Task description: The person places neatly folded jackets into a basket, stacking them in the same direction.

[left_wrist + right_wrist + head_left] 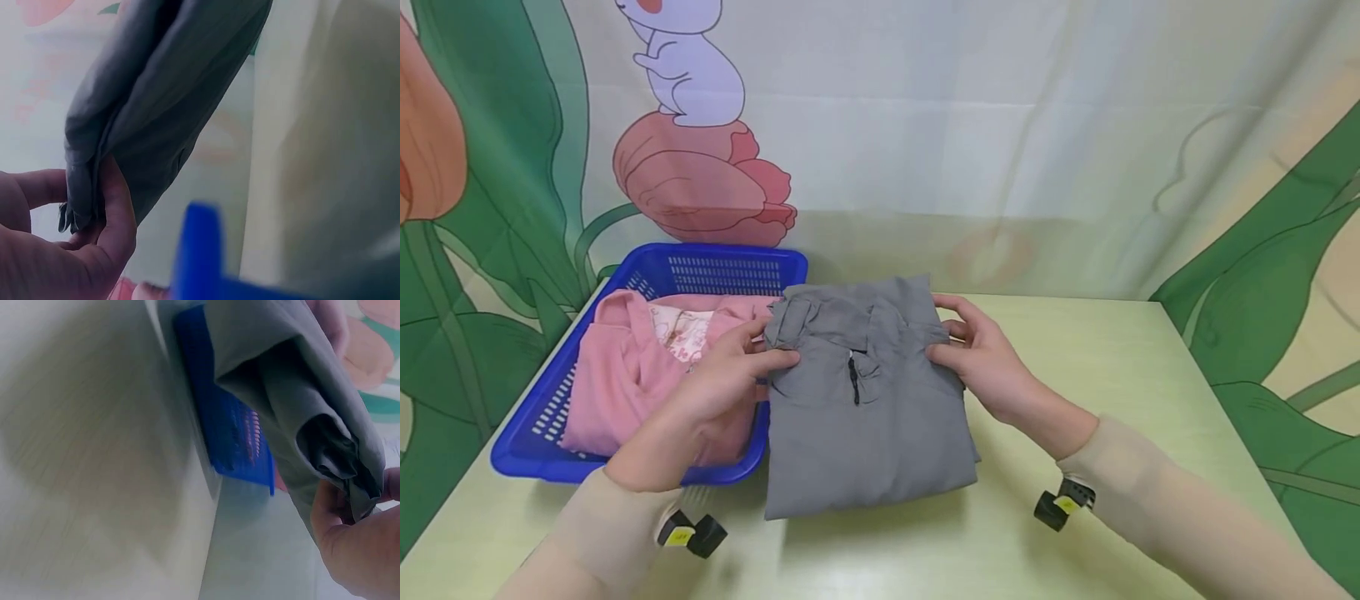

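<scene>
A folded grey jacket [880, 442] with a short black zipper pull hangs a little above the table in the middle of the head view. My left hand [730, 367] pinches its upper left edge, thumb on the front and fingers behind. At the upper right edge my right hand [988, 362] grips the cloth the same way. The left wrist view shows the left fingers [119, 215] closed around the layered edge. Rolled layers of the jacket [312, 419] show in the right wrist view, above the right hand [362, 544]. Part of the fingers is hidden behind the cloth.
A blue plastic basket [520, 454] stands on the left of the pale table [1075, 350], holding a folded pink garment [625, 375] with a white patterned patch. The jacket's left side overlaps the basket's right rim from above. Behind hangs a printed curtain [910, 125].
</scene>
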{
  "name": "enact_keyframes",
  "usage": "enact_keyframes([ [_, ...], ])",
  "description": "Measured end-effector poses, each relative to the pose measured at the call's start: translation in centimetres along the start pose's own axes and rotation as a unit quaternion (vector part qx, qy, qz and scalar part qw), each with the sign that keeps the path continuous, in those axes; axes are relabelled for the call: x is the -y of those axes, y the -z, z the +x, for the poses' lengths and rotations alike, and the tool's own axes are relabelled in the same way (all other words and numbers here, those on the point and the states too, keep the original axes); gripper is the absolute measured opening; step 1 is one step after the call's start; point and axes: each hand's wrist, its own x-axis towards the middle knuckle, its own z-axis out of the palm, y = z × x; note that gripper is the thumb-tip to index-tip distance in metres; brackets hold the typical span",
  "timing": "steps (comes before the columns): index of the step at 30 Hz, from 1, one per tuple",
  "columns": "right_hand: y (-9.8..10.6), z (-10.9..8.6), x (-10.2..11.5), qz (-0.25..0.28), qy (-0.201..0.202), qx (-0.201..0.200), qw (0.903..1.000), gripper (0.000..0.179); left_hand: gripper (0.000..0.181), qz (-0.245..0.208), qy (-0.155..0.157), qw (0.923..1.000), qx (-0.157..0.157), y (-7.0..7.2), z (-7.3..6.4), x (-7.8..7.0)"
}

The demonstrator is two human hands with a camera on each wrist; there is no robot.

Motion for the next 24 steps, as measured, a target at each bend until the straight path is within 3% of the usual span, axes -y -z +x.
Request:
enact_keyframes([
  [4,-1.0,0.6,0.4,0.003,-0.007,-0.005,1.0000,0.068,0.058,-0.023,-0.008,0.9995,0.020,1.3,0.0,-0.5],
  [11,-2.6,1.9,1.0,0.007,-0.004,-0.015,0.9999,0.067,0.052,-0.041,0.000,0.9991,0.014,3.4,0.3,-0.7],
  [19,-3.9,3.1,1.7,0.013,-0.005,-0.027,0.9995,0.065,0.051,0.040,-0.008,0.9992,0.002,5.6,1.5,-1.0],
  [24,-4.6,4.0,1.8,0.032,-0.011,-0.030,0.9990,0.067,0.051,0.064,-0.006,0.9979,-0.006,6.5,1.5,-1.6],
])
